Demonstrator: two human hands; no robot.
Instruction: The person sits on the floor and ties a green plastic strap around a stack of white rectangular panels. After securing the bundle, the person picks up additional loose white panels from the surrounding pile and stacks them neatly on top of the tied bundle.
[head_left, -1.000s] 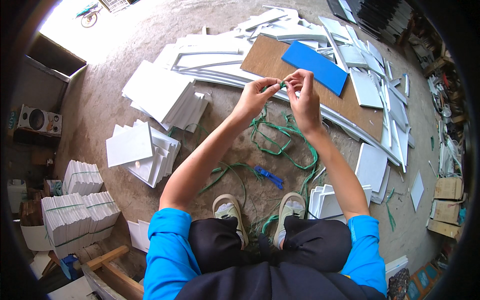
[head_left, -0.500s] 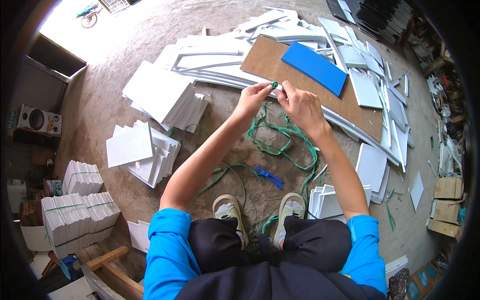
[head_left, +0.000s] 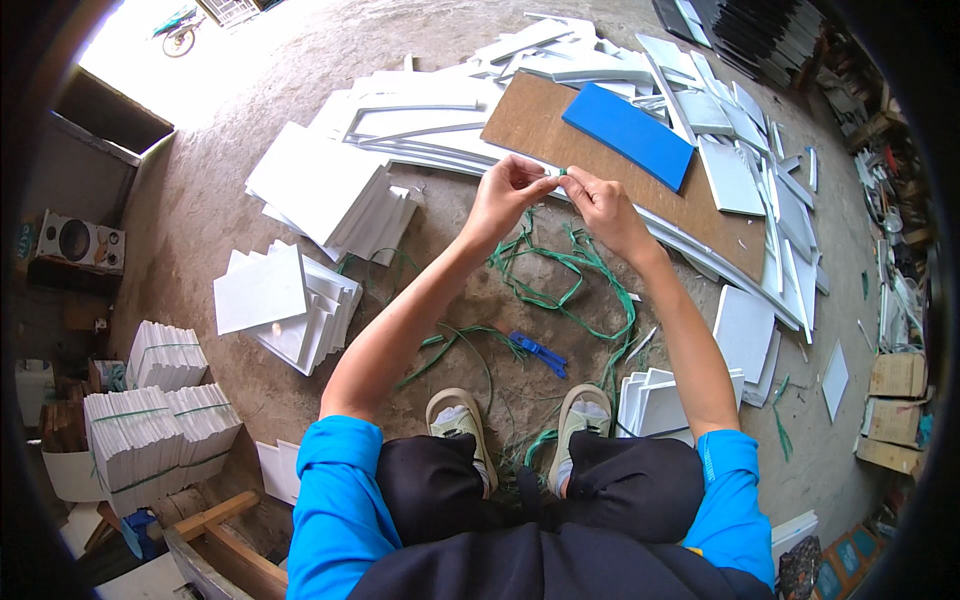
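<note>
Blue rectangular panel (head_left: pixel 630 136) lay on the brown rectangular wooden board (head_left: pixel 530 112), itself atop a long heap of flat white boards (head_left: pixel 730 178). Green plastic strapping (head_left: pixel 632 310) lay loose on the grey concrete floor (head_left: pixel 840 280), between heap and pale shoes (head_left: pixel 456 422). Slim blue tool (head_left: pixel 540 354) lay between strapping and shoes. To the left stood a large stack of white rectangular panels (head_left: pixel 310 185); nearer the wearer, a smaller white panel stack (head_left: pixel 260 288); farther left, strapped white bundles (head_left: pixel 130 435), a boxy white speaker (head_left: pixel 76 240) beyond them. Far right stood brown cardboard boxes (head_left: pixel 895 377).
</note>
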